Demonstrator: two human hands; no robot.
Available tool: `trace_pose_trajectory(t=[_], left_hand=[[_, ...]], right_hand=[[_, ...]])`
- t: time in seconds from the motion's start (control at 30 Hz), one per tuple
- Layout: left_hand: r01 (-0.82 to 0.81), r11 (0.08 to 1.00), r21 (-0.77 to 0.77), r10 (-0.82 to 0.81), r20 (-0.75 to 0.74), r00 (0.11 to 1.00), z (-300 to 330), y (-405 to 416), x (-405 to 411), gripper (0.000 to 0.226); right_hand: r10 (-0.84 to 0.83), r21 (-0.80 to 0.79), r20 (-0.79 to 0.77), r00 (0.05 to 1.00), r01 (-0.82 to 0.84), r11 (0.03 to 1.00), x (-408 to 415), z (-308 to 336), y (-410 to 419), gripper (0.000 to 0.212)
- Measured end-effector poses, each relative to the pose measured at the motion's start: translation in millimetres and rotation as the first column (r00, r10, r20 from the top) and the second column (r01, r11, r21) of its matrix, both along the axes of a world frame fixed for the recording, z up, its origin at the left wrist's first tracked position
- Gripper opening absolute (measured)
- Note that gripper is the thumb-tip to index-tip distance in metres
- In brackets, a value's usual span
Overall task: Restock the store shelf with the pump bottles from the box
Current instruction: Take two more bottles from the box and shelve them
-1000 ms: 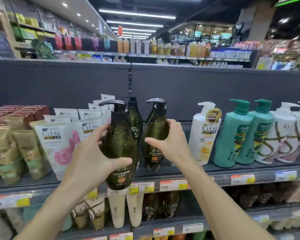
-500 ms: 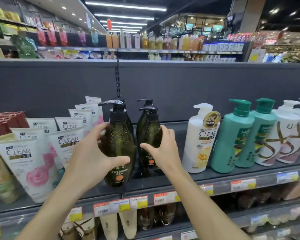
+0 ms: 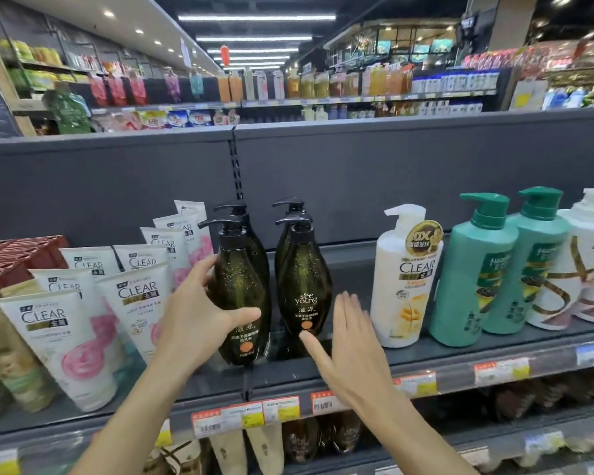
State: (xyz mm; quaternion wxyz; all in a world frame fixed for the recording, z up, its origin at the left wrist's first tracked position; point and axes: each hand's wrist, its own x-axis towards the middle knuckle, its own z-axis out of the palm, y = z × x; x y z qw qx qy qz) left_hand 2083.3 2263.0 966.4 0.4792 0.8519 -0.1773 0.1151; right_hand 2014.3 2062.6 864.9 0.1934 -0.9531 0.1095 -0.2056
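Two dark green pump bottles stand at the front of the grey shelf (image 3: 357,366). My left hand (image 3: 199,313) is wrapped around the left front bottle (image 3: 239,286), which rests on the shelf. The right front bottle (image 3: 304,286), labelled "see young", stands upright and free. My right hand (image 3: 350,341) is open just right of it, thumb tip touching its lower label, fingers spread. Two more dark pump bottles (image 3: 290,209) stand directly behind the front pair. The box is out of view.
White CLEAR tubes (image 3: 141,303) crowd the shelf left of my left hand. A white CLEAR pump bottle (image 3: 405,279), teal pump bottles (image 3: 474,275) and white bottles stand to the right. A bare gap lies between the right dark bottle and the white one. Price tags line the shelf edge.
Both dark bottles went down onto the shelf in front of the two behind. My right hand let go of its bottle and opened; my left hand still holds its bottle.
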Motion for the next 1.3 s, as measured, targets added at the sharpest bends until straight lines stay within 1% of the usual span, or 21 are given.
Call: trace_pose_trajectory(t=[0.07,0.13,0.27,0.33,0.43,0.5,0.7,0.8,0.9,1.03,1.17,1.27,1.3], left_hand=[[-0.019,1.0,-0.007,0.019,-0.002,1.0,-8,-5,7,0.098],[-0.035,0.999,-0.002,0.035,0.009,0.999,-14,-9,11,0.095],[0.038,0.999,0.0,-0.038,0.054,0.998,-26,-16,13,0.091],[0.043,0.998,0.054,-0.048,0.085,0.995,-30,-17,15,0.094],[-0.06,0.975,0.216,0.035,0.118,0.992,-35,-17,15,0.11],[-0.118,0.956,0.27,0.089,0.116,0.989,-36,-19,14,0.113],[-0.138,0.949,0.283,0.113,0.102,0.988,-41,-25,19,0.108],[-0.145,0.948,0.283,0.121,0.098,0.988,-42,-25,21,0.109],[-0.154,0.935,0.32,0.125,0.108,0.986,-43,-27,17,0.11],[-0.195,0.895,0.401,0.117,0.209,0.971,-53,-25,-3,0.107],[-0.233,0.831,0.505,0.08,0.306,0.949,-65,-13,-40,0.09],[-0.292,0.725,0.623,0.023,0.402,0.915,-77,9,-73,0.074],[-0.294,0.692,0.66,-0.001,0.408,0.913,-82,19,-87,0.07]], right_hand=[[-0.003,-0.141,-0.073,0.997,-0.008,0.99,-1,-8,-5,0.101],[0.018,-0.188,-0.123,0.992,-0.041,0.981,-1,-11,-6,0.108],[0.051,-0.193,-0.156,0.986,-0.082,0.978,-1,-10,-7,0.118],[0.067,-0.199,-0.158,0.985,-0.099,0.975,-3,-10,-8,0.118],[0.075,-0.209,-0.15,0.986,-0.106,0.972,-4,-11,-8,0.116],[0.071,-0.219,-0.136,0.988,-0.1,0.971,-3,-12,-8,0.116],[0.071,-0.227,-0.156,0.985,-0.106,0.968,-4,-10,-7,0.115],[0.069,-0.222,-0.168,0.983,-0.106,0.969,-6,-9,-7,0.115],[0.064,-0.217,-0.178,0.982,-0.102,0.971,-7,-8,-6,0.114],[0.06,-0.195,-0.189,0.98,-0.097,0.976,-5,-9,-8,0.116],[0.059,-0.206,-0.17,0.984,-0.094,0.974,-2,-15,-12,0.118],[0.091,-0.226,-0.116,0.989,-0.115,0.967,-6,-17,-13,0.111],[0.095,-0.226,-0.076,0.993,-0.11,0.968,-10,-21,-12,0.107]])
